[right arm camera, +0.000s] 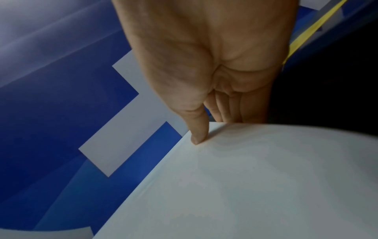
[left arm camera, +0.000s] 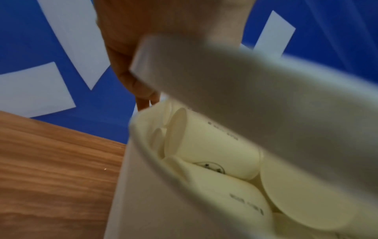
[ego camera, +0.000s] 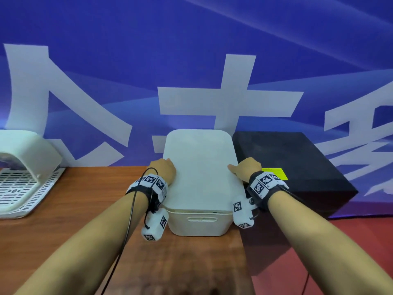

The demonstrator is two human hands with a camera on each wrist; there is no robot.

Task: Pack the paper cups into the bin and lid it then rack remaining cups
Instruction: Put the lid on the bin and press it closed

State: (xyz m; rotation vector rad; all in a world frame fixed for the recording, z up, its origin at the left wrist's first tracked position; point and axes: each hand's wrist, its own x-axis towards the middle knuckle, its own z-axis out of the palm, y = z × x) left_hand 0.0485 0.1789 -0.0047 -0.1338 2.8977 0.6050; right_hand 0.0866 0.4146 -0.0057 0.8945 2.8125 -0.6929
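Observation:
A white lid (ego camera: 200, 167) hangs just above the white bin (ego camera: 197, 226), which stands on the wooden table. My left hand (ego camera: 163, 169) grips the lid's left edge and my right hand (ego camera: 246, 169) grips its right edge. In the left wrist view the lid (left arm camera: 245, 90) is raised off the bin's rim (left arm camera: 147, 161), and several paper cups (left arm camera: 214, 145) lie on their sides inside. In the right wrist view my thumb (right arm camera: 197, 129) presses on top of the lid (right arm camera: 245, 186) while the other fingers curl under its edge.
A white dish rack (ego camera: 25, 177) sits at the table's far left. A black box (ego camera: 297, 162) with a yellow label stands right beside the bin. A blue banner wall rises close behind. Bare wooden table (ego camera: 85, 209) lies between rack and bin.

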